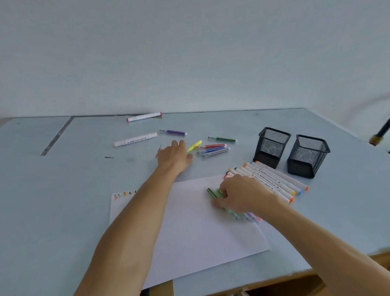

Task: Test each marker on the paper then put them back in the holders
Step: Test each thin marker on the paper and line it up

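With only a short row of coloured marks point(124, 194) at the paper's point(197, 237) far left corner, the testing looks barely begun: thin markers point(213, 147) lie loose beyond the sheet, thick ones point(269, 179) lie side by side just right of it. Both mesh holders point(271, 146) appear empty. A person's left hand point(174, 156) reaches open and flat towards a yellow marker point(194, 146), while the right hand point(243, 196) curls over a bunch of thin markers on the paper

Two black mesh holders point(270, 146) stand at 2 o'clock. One paper sheet point(192, 233) lies at 6 o'clock. Seven loose markers point(135, 139) lie at 12 o'clock.
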